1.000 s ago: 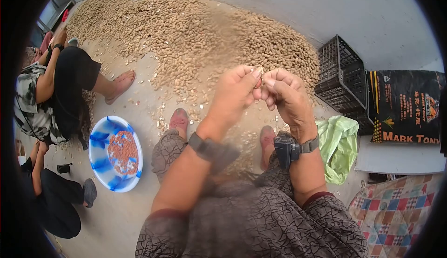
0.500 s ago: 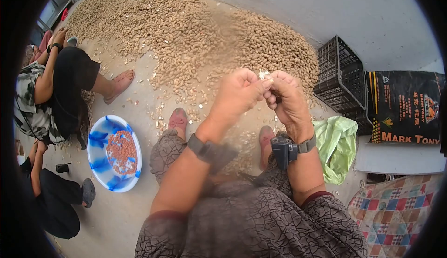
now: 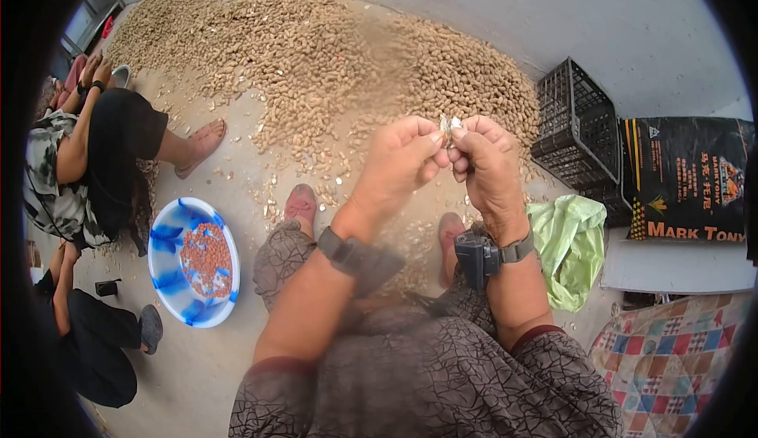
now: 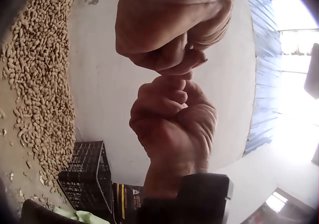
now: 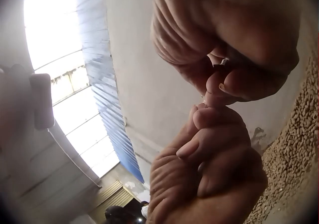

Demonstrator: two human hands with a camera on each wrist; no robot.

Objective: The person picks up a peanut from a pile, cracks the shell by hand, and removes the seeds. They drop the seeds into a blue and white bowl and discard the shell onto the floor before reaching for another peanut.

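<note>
In the head view my left hand (image 3: pixel 397 160) and right hand (image 3: pixel 493 163) meet in front of me, above the floor. Between their thumbs and fingertips they pinch a peanut shell (image 3: pixel 447 127), split so its pale inside shows. In the left wrist view the curled fingers of my left hand (image 4: pixel 169 27) come down against those of my right hand (image 4: pixel 169 117). Seen from the right wrist, my right hand (image 5: pixel 229 39) is above and my left hand (image 5: pixel 214 169) below, fingertips together; the fingers mostly hide the shell there.
A heap of unshelled peanuts (image 3: pixel 300 51) spreads along the wall. To the left stands a blue-and-white basin (image 3: pixel 164 276) with reddish shelled peanuts (image 3: pixel 207 256). A black crate (image 3: pixel 580 122), green bag (image 3: pixel 568 256) and black sack (image 3: pixel 687 177) lie right. Seated people (image 3: pixel 118 130) occupy the left side.
The fingertips have shifted slightly and the pale shell now shows more between them, where it was mostly hidden a second ago. Both hands stay at about the same place.
</note>
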